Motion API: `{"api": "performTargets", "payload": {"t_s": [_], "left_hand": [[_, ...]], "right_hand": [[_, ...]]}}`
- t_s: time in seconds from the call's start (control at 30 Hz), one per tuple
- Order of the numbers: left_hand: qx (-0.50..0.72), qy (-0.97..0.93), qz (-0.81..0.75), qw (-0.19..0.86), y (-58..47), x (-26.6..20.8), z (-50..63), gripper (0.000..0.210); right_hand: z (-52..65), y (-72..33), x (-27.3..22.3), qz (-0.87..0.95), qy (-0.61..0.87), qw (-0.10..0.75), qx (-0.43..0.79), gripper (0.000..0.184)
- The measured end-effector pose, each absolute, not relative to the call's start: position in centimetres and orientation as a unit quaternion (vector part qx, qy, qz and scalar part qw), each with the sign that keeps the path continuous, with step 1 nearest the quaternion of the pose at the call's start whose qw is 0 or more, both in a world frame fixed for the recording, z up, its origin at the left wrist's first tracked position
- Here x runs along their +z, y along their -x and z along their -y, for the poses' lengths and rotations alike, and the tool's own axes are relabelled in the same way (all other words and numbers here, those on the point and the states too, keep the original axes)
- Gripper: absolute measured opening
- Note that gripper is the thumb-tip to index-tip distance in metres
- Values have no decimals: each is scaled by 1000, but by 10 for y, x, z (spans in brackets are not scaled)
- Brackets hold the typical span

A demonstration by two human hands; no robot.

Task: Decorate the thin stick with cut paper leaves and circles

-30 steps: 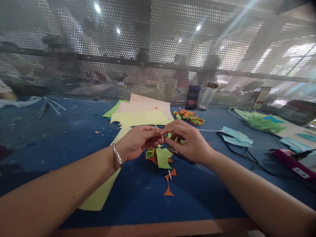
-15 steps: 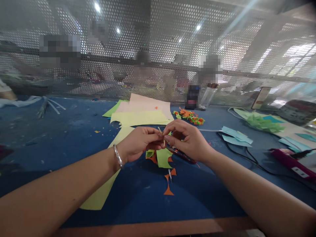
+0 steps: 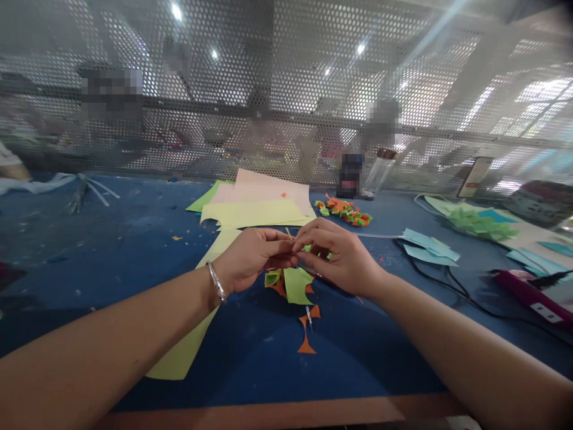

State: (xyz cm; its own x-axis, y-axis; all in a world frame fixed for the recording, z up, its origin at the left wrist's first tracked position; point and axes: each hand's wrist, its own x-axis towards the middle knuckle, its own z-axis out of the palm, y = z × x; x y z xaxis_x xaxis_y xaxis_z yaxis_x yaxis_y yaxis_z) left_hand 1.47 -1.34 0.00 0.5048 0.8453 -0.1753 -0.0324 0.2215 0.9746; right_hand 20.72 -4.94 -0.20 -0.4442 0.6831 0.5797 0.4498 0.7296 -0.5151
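Above the blue table my left hand [image 3: 256, 258], with a silver bangle at its wrist, pinches a thin pale yellow paper strip [image 3: 288, 232]. The fingertips of my right hand [image 3: 336, 253] close on the same small strip, meeting the left fingertips. Most of the strip is hidden by the fingers. Just below lie a cut green paper piece [image 3: 298, 286] and a small green-and-orange paper curl [image 3: 273, 278]. Nearer to me are an orange paper scrap [image 3: 307, 343] and a slim clear, pen-like item [image 3: 310, 318]. A long yellow paper sheet [image 3: 179, 349] runs under my left wrist.
Behind my hands lie pink paper sheets [image 3: 273, 186] and a pile of green-and-orange paper curls [image 3: 347, 212]. At right are light blue paper pieces [image 3: 430, 248], a black cable [image 3: 478, 307] and a purple power strip [image 3: 530, 295]. A perforated metal screen [image 3: 295, 54] stands behind.
My right fingers have shifted slightly and closed further around the strip, so less of it shows. My left hand has barely moved, and the papers on the table lie as before.
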Motion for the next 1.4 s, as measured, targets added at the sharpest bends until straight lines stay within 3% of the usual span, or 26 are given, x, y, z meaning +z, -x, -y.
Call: {"api": "performTargets", "payload": {"t_s": [0.6, 1.0, 1.4], "left_hand": [[290, -616, -352, 642, -15, 2, 23, 10], [297, -626, -330, 641, -15, 2, 23, 8], [295, -671, -380, 564, -16, 0, 21, 15]], "right_hand": [[47, -204, -7, 773, 422, 415, 227, 5], [44, -203, -9, 699, 431, 438, 365, 15], [43, -202, -10, 686, 413, 465, 378, 25]]}}
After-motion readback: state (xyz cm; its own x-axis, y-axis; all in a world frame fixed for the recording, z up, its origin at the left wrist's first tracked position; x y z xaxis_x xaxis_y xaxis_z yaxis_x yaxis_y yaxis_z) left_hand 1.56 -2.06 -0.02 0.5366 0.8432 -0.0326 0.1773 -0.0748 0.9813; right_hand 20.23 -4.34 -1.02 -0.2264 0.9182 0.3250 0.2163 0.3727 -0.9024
